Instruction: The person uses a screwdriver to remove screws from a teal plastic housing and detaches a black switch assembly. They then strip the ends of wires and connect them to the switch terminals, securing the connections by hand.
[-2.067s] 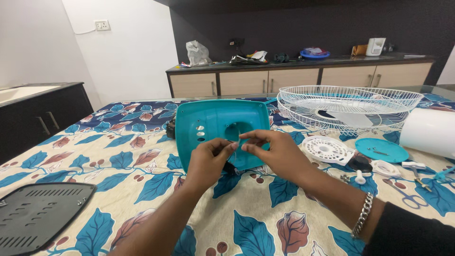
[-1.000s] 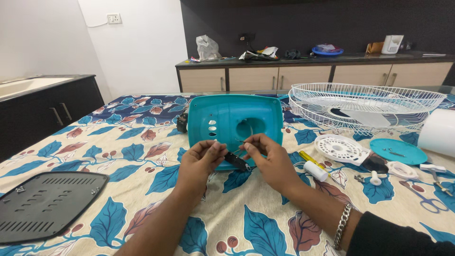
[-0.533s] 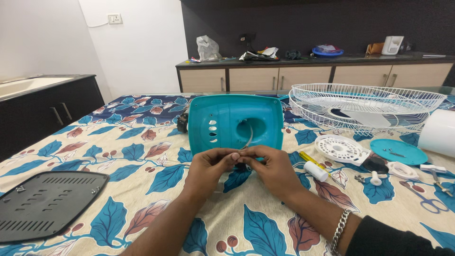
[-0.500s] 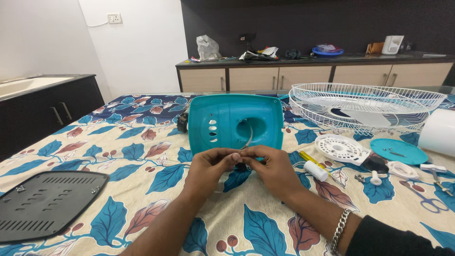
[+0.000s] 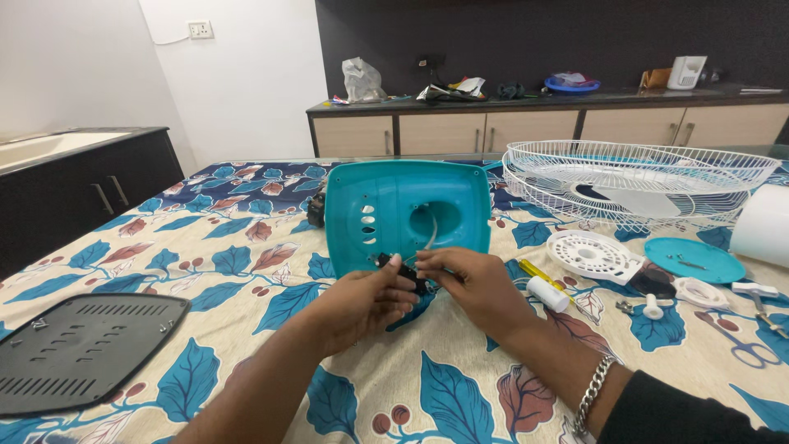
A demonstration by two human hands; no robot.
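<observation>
Your left hand (image 5: 362, 298) and right hand (image 5: 470, 284) meet low in front of the teal plastic fan housing (image 5: 407, 215), which stands upright on the leaf-patterned tablecloth (image 5: 246, 247). Both hands pinch a small black switch-like part (image 5: 404, 274): left fingertips closed on its left end, right fingertips closed on its right end. Its long axis runs left to right, slightly downward toward your right hand. It sits just below the housing's oval opening, and a pale wire (image 5: 431, 238) runs up from it into that opening. Neither hand is nearer; the part lies between them, against the housing's lower face.

Off to your left, well apart: a flat dark grey vented plastic panel (image 5: 82, 349). To your right: a white wire fan guard (image 5: 637, 177) and a yellow-handled screwdriver (image 5: 542, 284).
</observation>
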